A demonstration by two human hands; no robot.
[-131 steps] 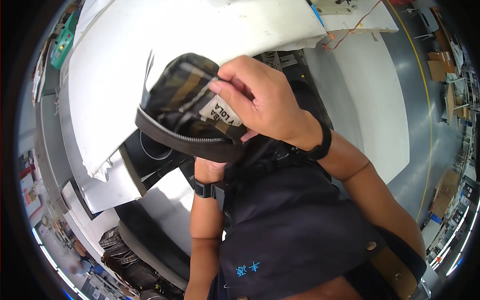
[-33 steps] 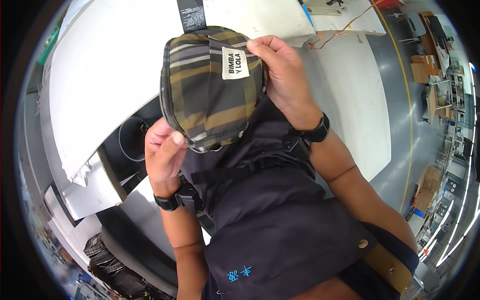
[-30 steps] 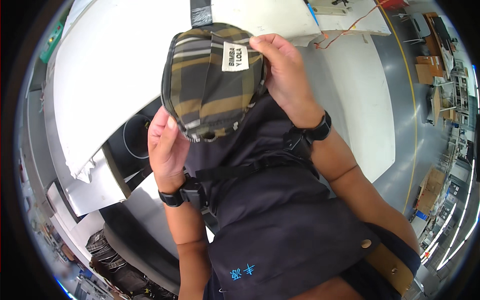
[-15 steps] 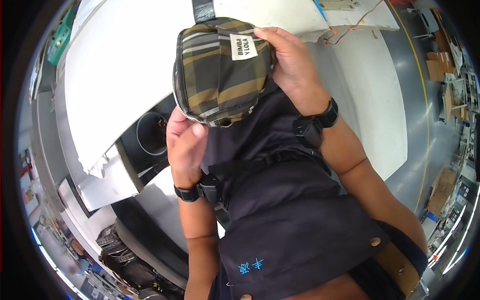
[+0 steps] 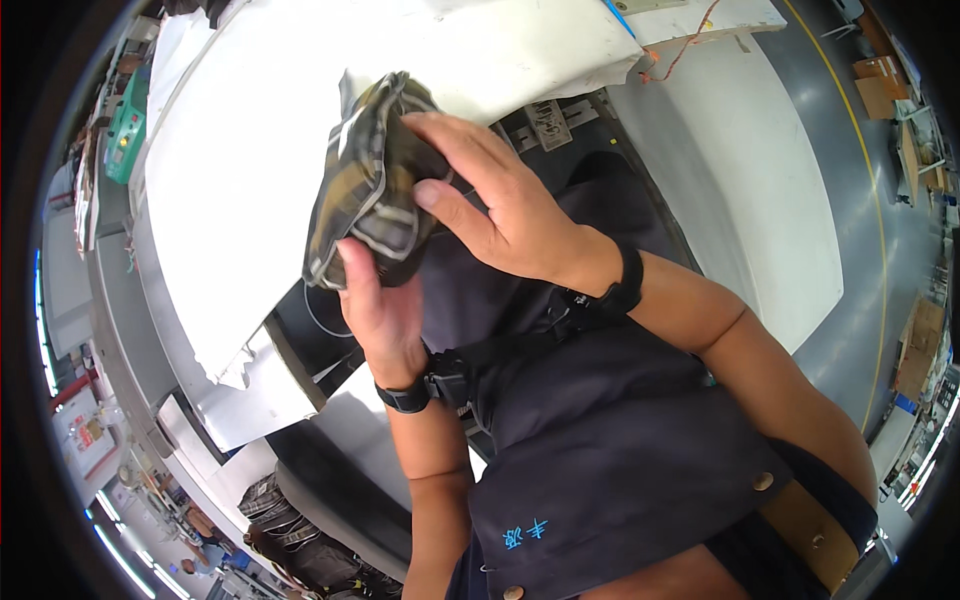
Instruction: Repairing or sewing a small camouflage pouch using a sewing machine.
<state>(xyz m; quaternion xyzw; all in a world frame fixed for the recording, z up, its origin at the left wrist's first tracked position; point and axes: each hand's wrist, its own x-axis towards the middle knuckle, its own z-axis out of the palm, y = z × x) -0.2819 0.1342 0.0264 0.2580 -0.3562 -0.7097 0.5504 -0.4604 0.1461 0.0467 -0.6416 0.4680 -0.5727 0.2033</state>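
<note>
A small plaid pouch (image 5: 372, 170) in dark green, brown and black with pale stripes is held up over the edge of the white table, tilted so its seamed side shows. At its lower end my left hand (image 5: 385, 315) grips it, thumb pressed on the near side and the other fingers hidden behind. My right hand (image 5: 510, 205) holds the pouch's right side, its fingers over the upper part and its thumb against the lower fabric. Both wrists carry black straps with small black boxes.
The white tabletop (image 5: 240, 120) spreads ahead and to the left. An orange cord (image 5: 690, 45) lies at its far right corner. A green device (image 5: 127, 125) stands at far left. Plaid bags (image 5: 285, 520) are piled at lower left, beside a dark rounded cushion (image 5: 340, 500).
The pouch has moved left and toward me and turned, so its front label no longer shows. My right hand has shifted left and down, from the top corner to its side.
</note>
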